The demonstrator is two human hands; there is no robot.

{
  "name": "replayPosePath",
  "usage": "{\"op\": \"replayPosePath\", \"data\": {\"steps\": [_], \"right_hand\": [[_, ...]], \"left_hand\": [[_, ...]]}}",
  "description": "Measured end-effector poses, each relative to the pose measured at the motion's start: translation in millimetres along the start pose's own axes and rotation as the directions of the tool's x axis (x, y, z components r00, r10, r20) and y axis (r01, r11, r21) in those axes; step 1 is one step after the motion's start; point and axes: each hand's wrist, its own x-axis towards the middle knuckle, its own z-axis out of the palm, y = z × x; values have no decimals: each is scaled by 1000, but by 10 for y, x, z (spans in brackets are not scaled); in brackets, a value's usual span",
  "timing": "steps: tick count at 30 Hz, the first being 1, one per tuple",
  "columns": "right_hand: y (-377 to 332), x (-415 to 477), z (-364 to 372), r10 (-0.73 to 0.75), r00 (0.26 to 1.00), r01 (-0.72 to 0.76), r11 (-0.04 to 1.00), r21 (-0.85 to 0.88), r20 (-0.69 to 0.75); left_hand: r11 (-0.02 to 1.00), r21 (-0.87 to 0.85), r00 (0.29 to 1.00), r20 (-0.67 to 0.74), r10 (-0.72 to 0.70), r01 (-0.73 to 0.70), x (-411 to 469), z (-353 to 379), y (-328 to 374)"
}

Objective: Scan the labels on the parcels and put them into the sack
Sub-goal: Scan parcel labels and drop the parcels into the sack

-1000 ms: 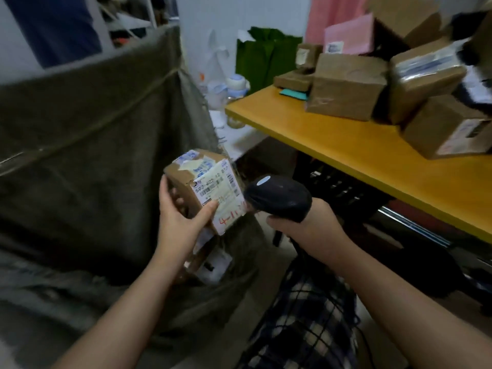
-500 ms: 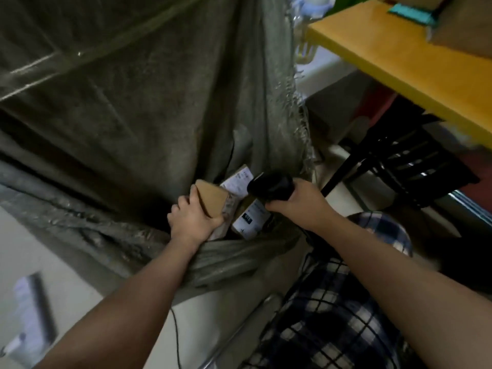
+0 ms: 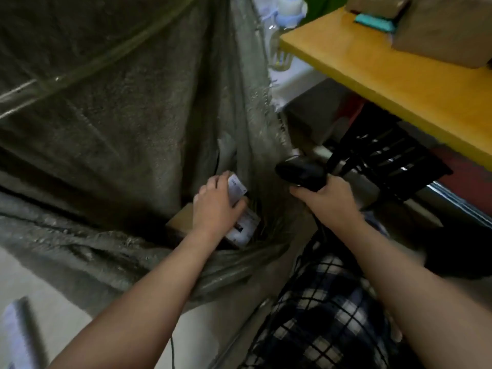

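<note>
A big grey-green woven sack [image 3: 119,123] fills the left and middle of the head view, its mouth sagging open low in the middle. My left hand [image 3: 217,206] reaches down into that mouth and grips a small cardboard parcel with a white label [image 3: 235,189]. Beneath it lie other parcels inside the sack, one brown [image 3: 181,218] and one with a white label [image 3: 245,230]. To the right, just outside the sack's edge, my right hand [image 3: 326,199] holds the black barcode scanner [image 3: 300,173].
A yellow table [image 3: 394,83] runs along the upper right with brown parcels [image 3: 442,30] and a teal item [image 3: 374,22] on it. A black crate [image 3: 386,158] sits under the table. Checked cloth [image 3: 319,315] covers my lap. Pale floor lies at the lower left.
The view has tilted down from the table to the sack. My left hand has carried the scanned parcel from beside the scanner down into the sack's mouth. My right hand still holds the scanner.
</note>
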Motion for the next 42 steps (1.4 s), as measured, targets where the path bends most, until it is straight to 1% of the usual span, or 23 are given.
{"op": "replayPosePath", "data": {"steps": [2,4,6,8,12,15,18,20,23,26,27,29,31,32,33,35,37,41,42], "right_hand": [[-48,-75,-328,-22,996,20,1000,-17,-89],[-95,-164,-686,-55,981,59,998,18,-185],[-145,-267,-1064,-85,947,108,992,60,-310],[-161,-378,-1427,-81,906,134,986,98,-416],[-93,-622,-2087,-19,849,128,977,169,-529],[18,-777,-2533,31,788,114,974,196,-615],[125,-878,-2948,98,735,90,967,239,-671],[167,-894,-3182,121,717,93,959,266,-687],[139,-814,-3445,92,726,130,955,267,-682],[49,-641,-3599,63,768,162,943,289,-637],[19,-572,-3626,60,786,165,939,302,-616],[-34,-437,-3655,67,817,164,925,343,-572],[-65,-325,-3661,86,840,159,905,395,-535],[-69,-282,-3661,99,849,157,890,428,-518],[-65,-248,-3658,110,857,160,872,462,-504],[-35,-201,-3648,127,867,169,835,524,-482],[11,-173,-3639,151,869,180,789,587,-470],[91,-133,-3639,218,861,194,693,694,-459],[101,-133,-3637,233,859,195,675,712,-456]], "left_hand": [[989,-47,989,-50,138,-140,43,-137,406],[957,-101,960,-92,265,-273,86,-267,861],[907,-156,919,-122,375,-391,118,-377,1352],[849,-211,874,-141,464,-485,121,-443,1835],[746,-269,790,-124,600,-609,42,-432,2676],[690,-290,739,-105,666,-663,-13,-361,3193],[647,-288,695,-106,711,-706,-3,-302,3665],[633,-264,677,-129,724,-727,81,-299,3960],[635,-187,662,-199,722,-749,365,-370,4337],[694,-153,709,-226,668,-703,759,-516,4614],[716,-141,728,-207,654,-684,891,-566,4683],[740,-68,742,-112,661,-670,1127,-655,4794],[721,13,721,0,693,-693,1285,-718,4861],[705,34,706,24,708,-708,1334,-739,4877],[691,39,691,13,722,-722,1363,-755,4885],[668,-3,667,-70,742,-744,1358,-793,4890],[651,-83,654,-171,737,-755,1300,-839,4878],[631,-185,650,-356,671,-753,1109,-950,4704],[611,-232,647,-407,645,-756,1038,-967,4625]]}}
